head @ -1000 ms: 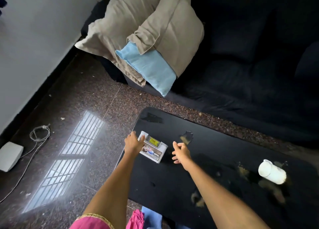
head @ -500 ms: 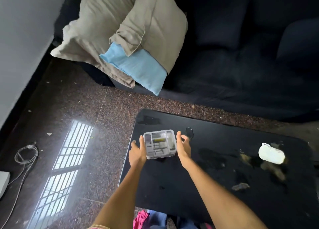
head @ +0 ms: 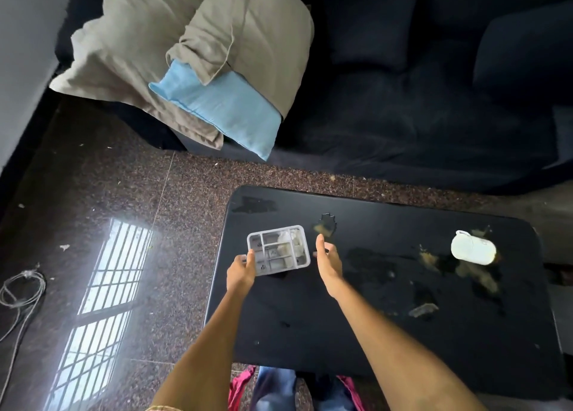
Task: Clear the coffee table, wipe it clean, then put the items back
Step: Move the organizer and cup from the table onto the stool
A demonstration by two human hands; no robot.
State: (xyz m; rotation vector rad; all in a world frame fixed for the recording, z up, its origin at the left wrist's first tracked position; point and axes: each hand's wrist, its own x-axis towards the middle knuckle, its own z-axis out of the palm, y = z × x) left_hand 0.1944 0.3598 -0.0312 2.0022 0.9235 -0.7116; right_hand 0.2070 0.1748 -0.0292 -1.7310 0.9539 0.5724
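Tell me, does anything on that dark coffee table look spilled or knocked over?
Yes. A white mug lies on its side near the right end of the coffee table, with brownish smears and wet patches spread around it. The left hand holds a clear compartment box.

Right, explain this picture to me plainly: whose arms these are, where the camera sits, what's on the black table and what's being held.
There is no machine here. A person wears a camera on the head, looking forward and down, so the two bare arms are their own. The left hand grips the near corner of a small clear plastic box with compartments, over the black coffee table. The right hand is open beside the box, not touching it. Further right a white cup lies on its side among brownish spills. Behind the table is a dark sofa with a beige pillow.
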